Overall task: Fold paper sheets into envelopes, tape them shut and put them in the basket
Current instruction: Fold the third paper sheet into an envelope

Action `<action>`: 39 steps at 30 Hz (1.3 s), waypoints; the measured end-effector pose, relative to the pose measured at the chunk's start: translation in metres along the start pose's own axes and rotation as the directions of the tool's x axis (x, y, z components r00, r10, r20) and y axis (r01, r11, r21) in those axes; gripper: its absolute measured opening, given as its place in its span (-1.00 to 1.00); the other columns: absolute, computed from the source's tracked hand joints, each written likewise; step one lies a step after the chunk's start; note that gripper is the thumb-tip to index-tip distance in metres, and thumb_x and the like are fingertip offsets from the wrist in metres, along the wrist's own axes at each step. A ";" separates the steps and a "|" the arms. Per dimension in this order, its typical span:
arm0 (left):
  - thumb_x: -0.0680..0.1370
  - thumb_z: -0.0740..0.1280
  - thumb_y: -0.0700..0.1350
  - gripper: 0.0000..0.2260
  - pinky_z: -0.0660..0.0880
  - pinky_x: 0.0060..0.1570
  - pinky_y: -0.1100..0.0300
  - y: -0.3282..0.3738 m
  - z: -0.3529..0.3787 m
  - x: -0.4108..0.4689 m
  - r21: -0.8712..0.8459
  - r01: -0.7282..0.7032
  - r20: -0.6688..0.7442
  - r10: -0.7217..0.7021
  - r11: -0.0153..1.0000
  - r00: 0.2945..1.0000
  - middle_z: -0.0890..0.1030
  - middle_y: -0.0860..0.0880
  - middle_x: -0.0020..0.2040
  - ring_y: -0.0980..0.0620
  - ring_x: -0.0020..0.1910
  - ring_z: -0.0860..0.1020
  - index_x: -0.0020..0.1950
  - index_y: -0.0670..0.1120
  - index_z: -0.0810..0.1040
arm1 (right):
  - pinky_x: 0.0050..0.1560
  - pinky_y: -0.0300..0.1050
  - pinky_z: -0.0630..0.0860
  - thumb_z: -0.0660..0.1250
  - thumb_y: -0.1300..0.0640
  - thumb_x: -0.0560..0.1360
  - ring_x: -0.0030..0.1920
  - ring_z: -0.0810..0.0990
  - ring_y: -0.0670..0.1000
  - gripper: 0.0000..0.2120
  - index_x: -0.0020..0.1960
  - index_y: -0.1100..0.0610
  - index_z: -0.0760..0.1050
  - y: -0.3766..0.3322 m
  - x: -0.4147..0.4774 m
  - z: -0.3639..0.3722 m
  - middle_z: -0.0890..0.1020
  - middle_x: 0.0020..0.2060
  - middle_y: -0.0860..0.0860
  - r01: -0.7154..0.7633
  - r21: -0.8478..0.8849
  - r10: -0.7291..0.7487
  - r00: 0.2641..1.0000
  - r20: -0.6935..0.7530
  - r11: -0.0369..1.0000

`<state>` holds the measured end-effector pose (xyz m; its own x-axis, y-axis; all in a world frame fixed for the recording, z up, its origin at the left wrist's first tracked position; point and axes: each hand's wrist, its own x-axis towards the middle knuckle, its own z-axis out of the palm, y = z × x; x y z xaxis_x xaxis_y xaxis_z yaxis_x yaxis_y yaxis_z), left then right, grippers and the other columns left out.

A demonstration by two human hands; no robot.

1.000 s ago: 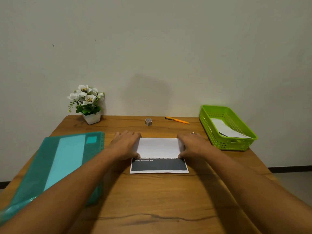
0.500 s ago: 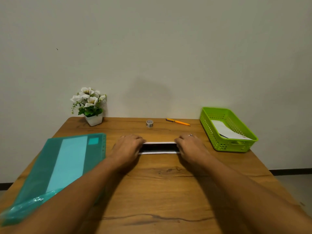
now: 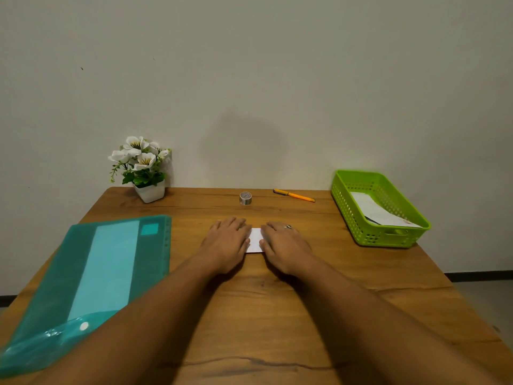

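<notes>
Both hands lay flat, fingers straight, pressing down and gripping nothing. The left hand [image 3: 227,240] covered the left part of the paper [image 3: 254,240] and the right hand [image 3: 284,245] covered its right part. Only a narrow white strip showed in the gap between the thumbs. The paper's long axis seemed to run left to right under the palms, though its ends were hidden. This looked like a crease being pressed in, with taping not yet done. The tape [image 3: 245,198] stood on the table [image 3: 255,315] straight beyond that gap, near the fingertips and a shade closer to the left hand's. The basket [image 3: 361,234] sat well off to the right of the right hand, with a folded sheet [image 3: 380,212] in it, so that hand had the shorter reach to it.
</notes>
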<state>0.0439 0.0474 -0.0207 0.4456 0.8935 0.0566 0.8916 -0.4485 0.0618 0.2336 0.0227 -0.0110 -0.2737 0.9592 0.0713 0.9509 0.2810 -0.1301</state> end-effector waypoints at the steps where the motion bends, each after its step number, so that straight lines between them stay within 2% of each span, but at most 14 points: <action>1: 0.73 0.00 0.09 -0.52 0.00 0.60 -0.11 0.002 0.002 0.003 -0.010 0.000 0.036 0.000 1.000 0.999 0.14 -0.03 0.66 -0.05 0.63 0.07 0.65 0.01 0.16 | 0.52 0.10 0.30 0.12 -0.03 0.71 0.49 0.37 0.14 -0.57 0.52 0.12 0.36 -0.005 0.004 0.003 0.43 0.50 0.12 0.017 0.032 -0.017 1.000 0.011 0.999; 4: 0.74 -0.04 0.08 -0.49 -0.08 0.60 -0.09 0.006 0.013 0.002 -0.047 0.005 0.091 -0.001 0.999 0.996 0.05 -0.02 0.68 -0.04 0.65 -0.01 0.68 -0.02 0.03 | 0.58 0.03 0.18 0.15 0.08 0.70 0.56 0.27 0.12 -0.53 0.58 0.16 0.28 -0.014 0.010 0.017 0.36 0.55 0.12 0.051 0.123 -0.051 0.999 0.001 0.991; 7: 0.74 -0.07 0.10 -0.48 -0.10 0.60 -0.07 0.003 0.020 -0.001 -0.053 0.001 0.063 0.003 0.999 0.998 0.03 -0.01 0.69 -0.02 0.66 -0.03 0.69 -0.02 0.00 | 0.60 0.00 0.07 0.10 0.07 0.72 0.61 0.17 0.09 -0.50 0.63 0.16 0.20 -0.014 0.008 0.031 0.28 0.60 0.10 0.041 0.139 -0.034 0.998 -0.051 0.989; 13: 0.73 -0.10 0.14 -0.46 -0.12 0.61 -0.05 0.000 0.020 -0.002 -0.039 0.000 0.065 0.003 0.999 0.998 -0.02 0.01 0.69 0.00 0.66 -0.07 0.69 -0.02 -0.04 | 0.63 0.04 -0.03 -0.01 -0.04 0.73 0.66 0.06 0.07 -0.45 0.67 0.13 0.09 -0.004 0.011 0.044 0.15 0.66 0.07 0.029 0.085 -0.028 0.999 -0.021 0.996; 18: 0.71 -0.15 0.20 -0.41 -0.17 0.61 -0.06 -0.006 0.023 0.001 0.006 0.031 0.106 -0.031 1.000 0.994 -0.11 0.02 0.69 0.01 0.66 -0.13 0.69 -0.01 -0.13 | 0.62 0.11 -0.17 -0.13 -0.31 0.68 0.68 -0.11 0.06 -0.26 0.70 0.11 -0.09 0.016 0.006 0.044 -0.03 0.69 0.04 -0.065 0.060 0.061 0.996 0.072 0.996; 21: 0.70 -0.15 0.23 -0.38 -0.17 0.61 -0.09 -0.007 0.024 0.002 0.016 0.048 0.134 -0.050 0.999 0.990 -0.14 0.00 0.69 0.00 0.66 -0.15 0.68 -0.03 -0.15 | 0.63 0.15 -0.17 -0.15 -0.37 0.65 0.68 -0.13 0.06 -0.21 0.70 0.10 -0.11 0.040 -0.003 0.041 -0.05 0.69 0.04 -0.144 0.019 0.142 0.987 0.082 0.989; 26: 0.68 -0.15 0.28 -0.30 -0.19 0.58 -0.25 0.016 0.021 0.012 0.123 0.199 0.163 -0.218 0.972 0.962 -0.11 -0.15 0.68 -0.16 0.66 -0.15 0.68 -0.13 -0.13 | 0.62 0.15 -0.18 -0.16 -0.35 0.67 0.67 -0.13 0.05 -0.24 0.70 0.10 -0.12 0.053 -0.008 0.038 -0.07 0.69 0.04 -0.164 0.011 0.162 0.983 0.086 0.986; 28: 0.69 -0.14 0.26 -0.32 -0.19 0.57 -0.29 0.032 0.020 0.019 0.117 0.177 0.159 -0.194 0.977 0.968 -0.10 -0.17 0.68 -0.19 0.65 -0.15 0.68 -0.14 -0.12 | 0.62 0.15 -0.18 -0.16 -0.33 0.67 0.67 -0.13 0.05 -0.24 0.70 0.11 -0.12 0.051 -0.008 0.039 -0.06 0.69 0.04 -0.161 0.009 0.160 0.984 0.082 0.987; 32: 0.69 -0.14 0.26 -0.37 -0.17 0.57 -0.28 0.022 0.022 0.018 0.051 0.077 0.165 -0.084 0.996 0.983 -0.13 -0.08 0.69 -0.14 0.65 -0.18 0.68 -0.01 -0.15 | 0.63 0.15 -0.17 -0.16 -0.33 0.67 0.67 -0.12 0.05 -0.25 0.70 0.10 -0.11 0.051 -0.008 0.038 -0.05 0.69 0.04 -0.169 0.004 0.168 0.982 0.082 0.986; 39: 0.66 -0.20 0.31 -0.38 -0.18 0.58 -0.20 -0.047 0.022 -0.012 0.045 0.153 0.106 -0.157 0.987 0.982 -0.17 -0.04 0.68 -0.10 0.65 -0.18 0.67 0.10 -0.19 | 0.64 0.15 -0.16 -0.16 -0.33 0.68 0.68 -0.13 0.05 -0.25 0.70 0.10 -0.10 0.052 -0.009 0.038 -0.06 0.69 0.04 -0.157 0.002 0.156 0.984 0.081 0.988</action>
<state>-0.0010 0.0583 -0.0466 0.3063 0.9501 -0.0597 0.9519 -0.3053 0.0251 0.2801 0.0299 -0.0563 -0.1326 0.9907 -0.0300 0.9817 0.1271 -0.1419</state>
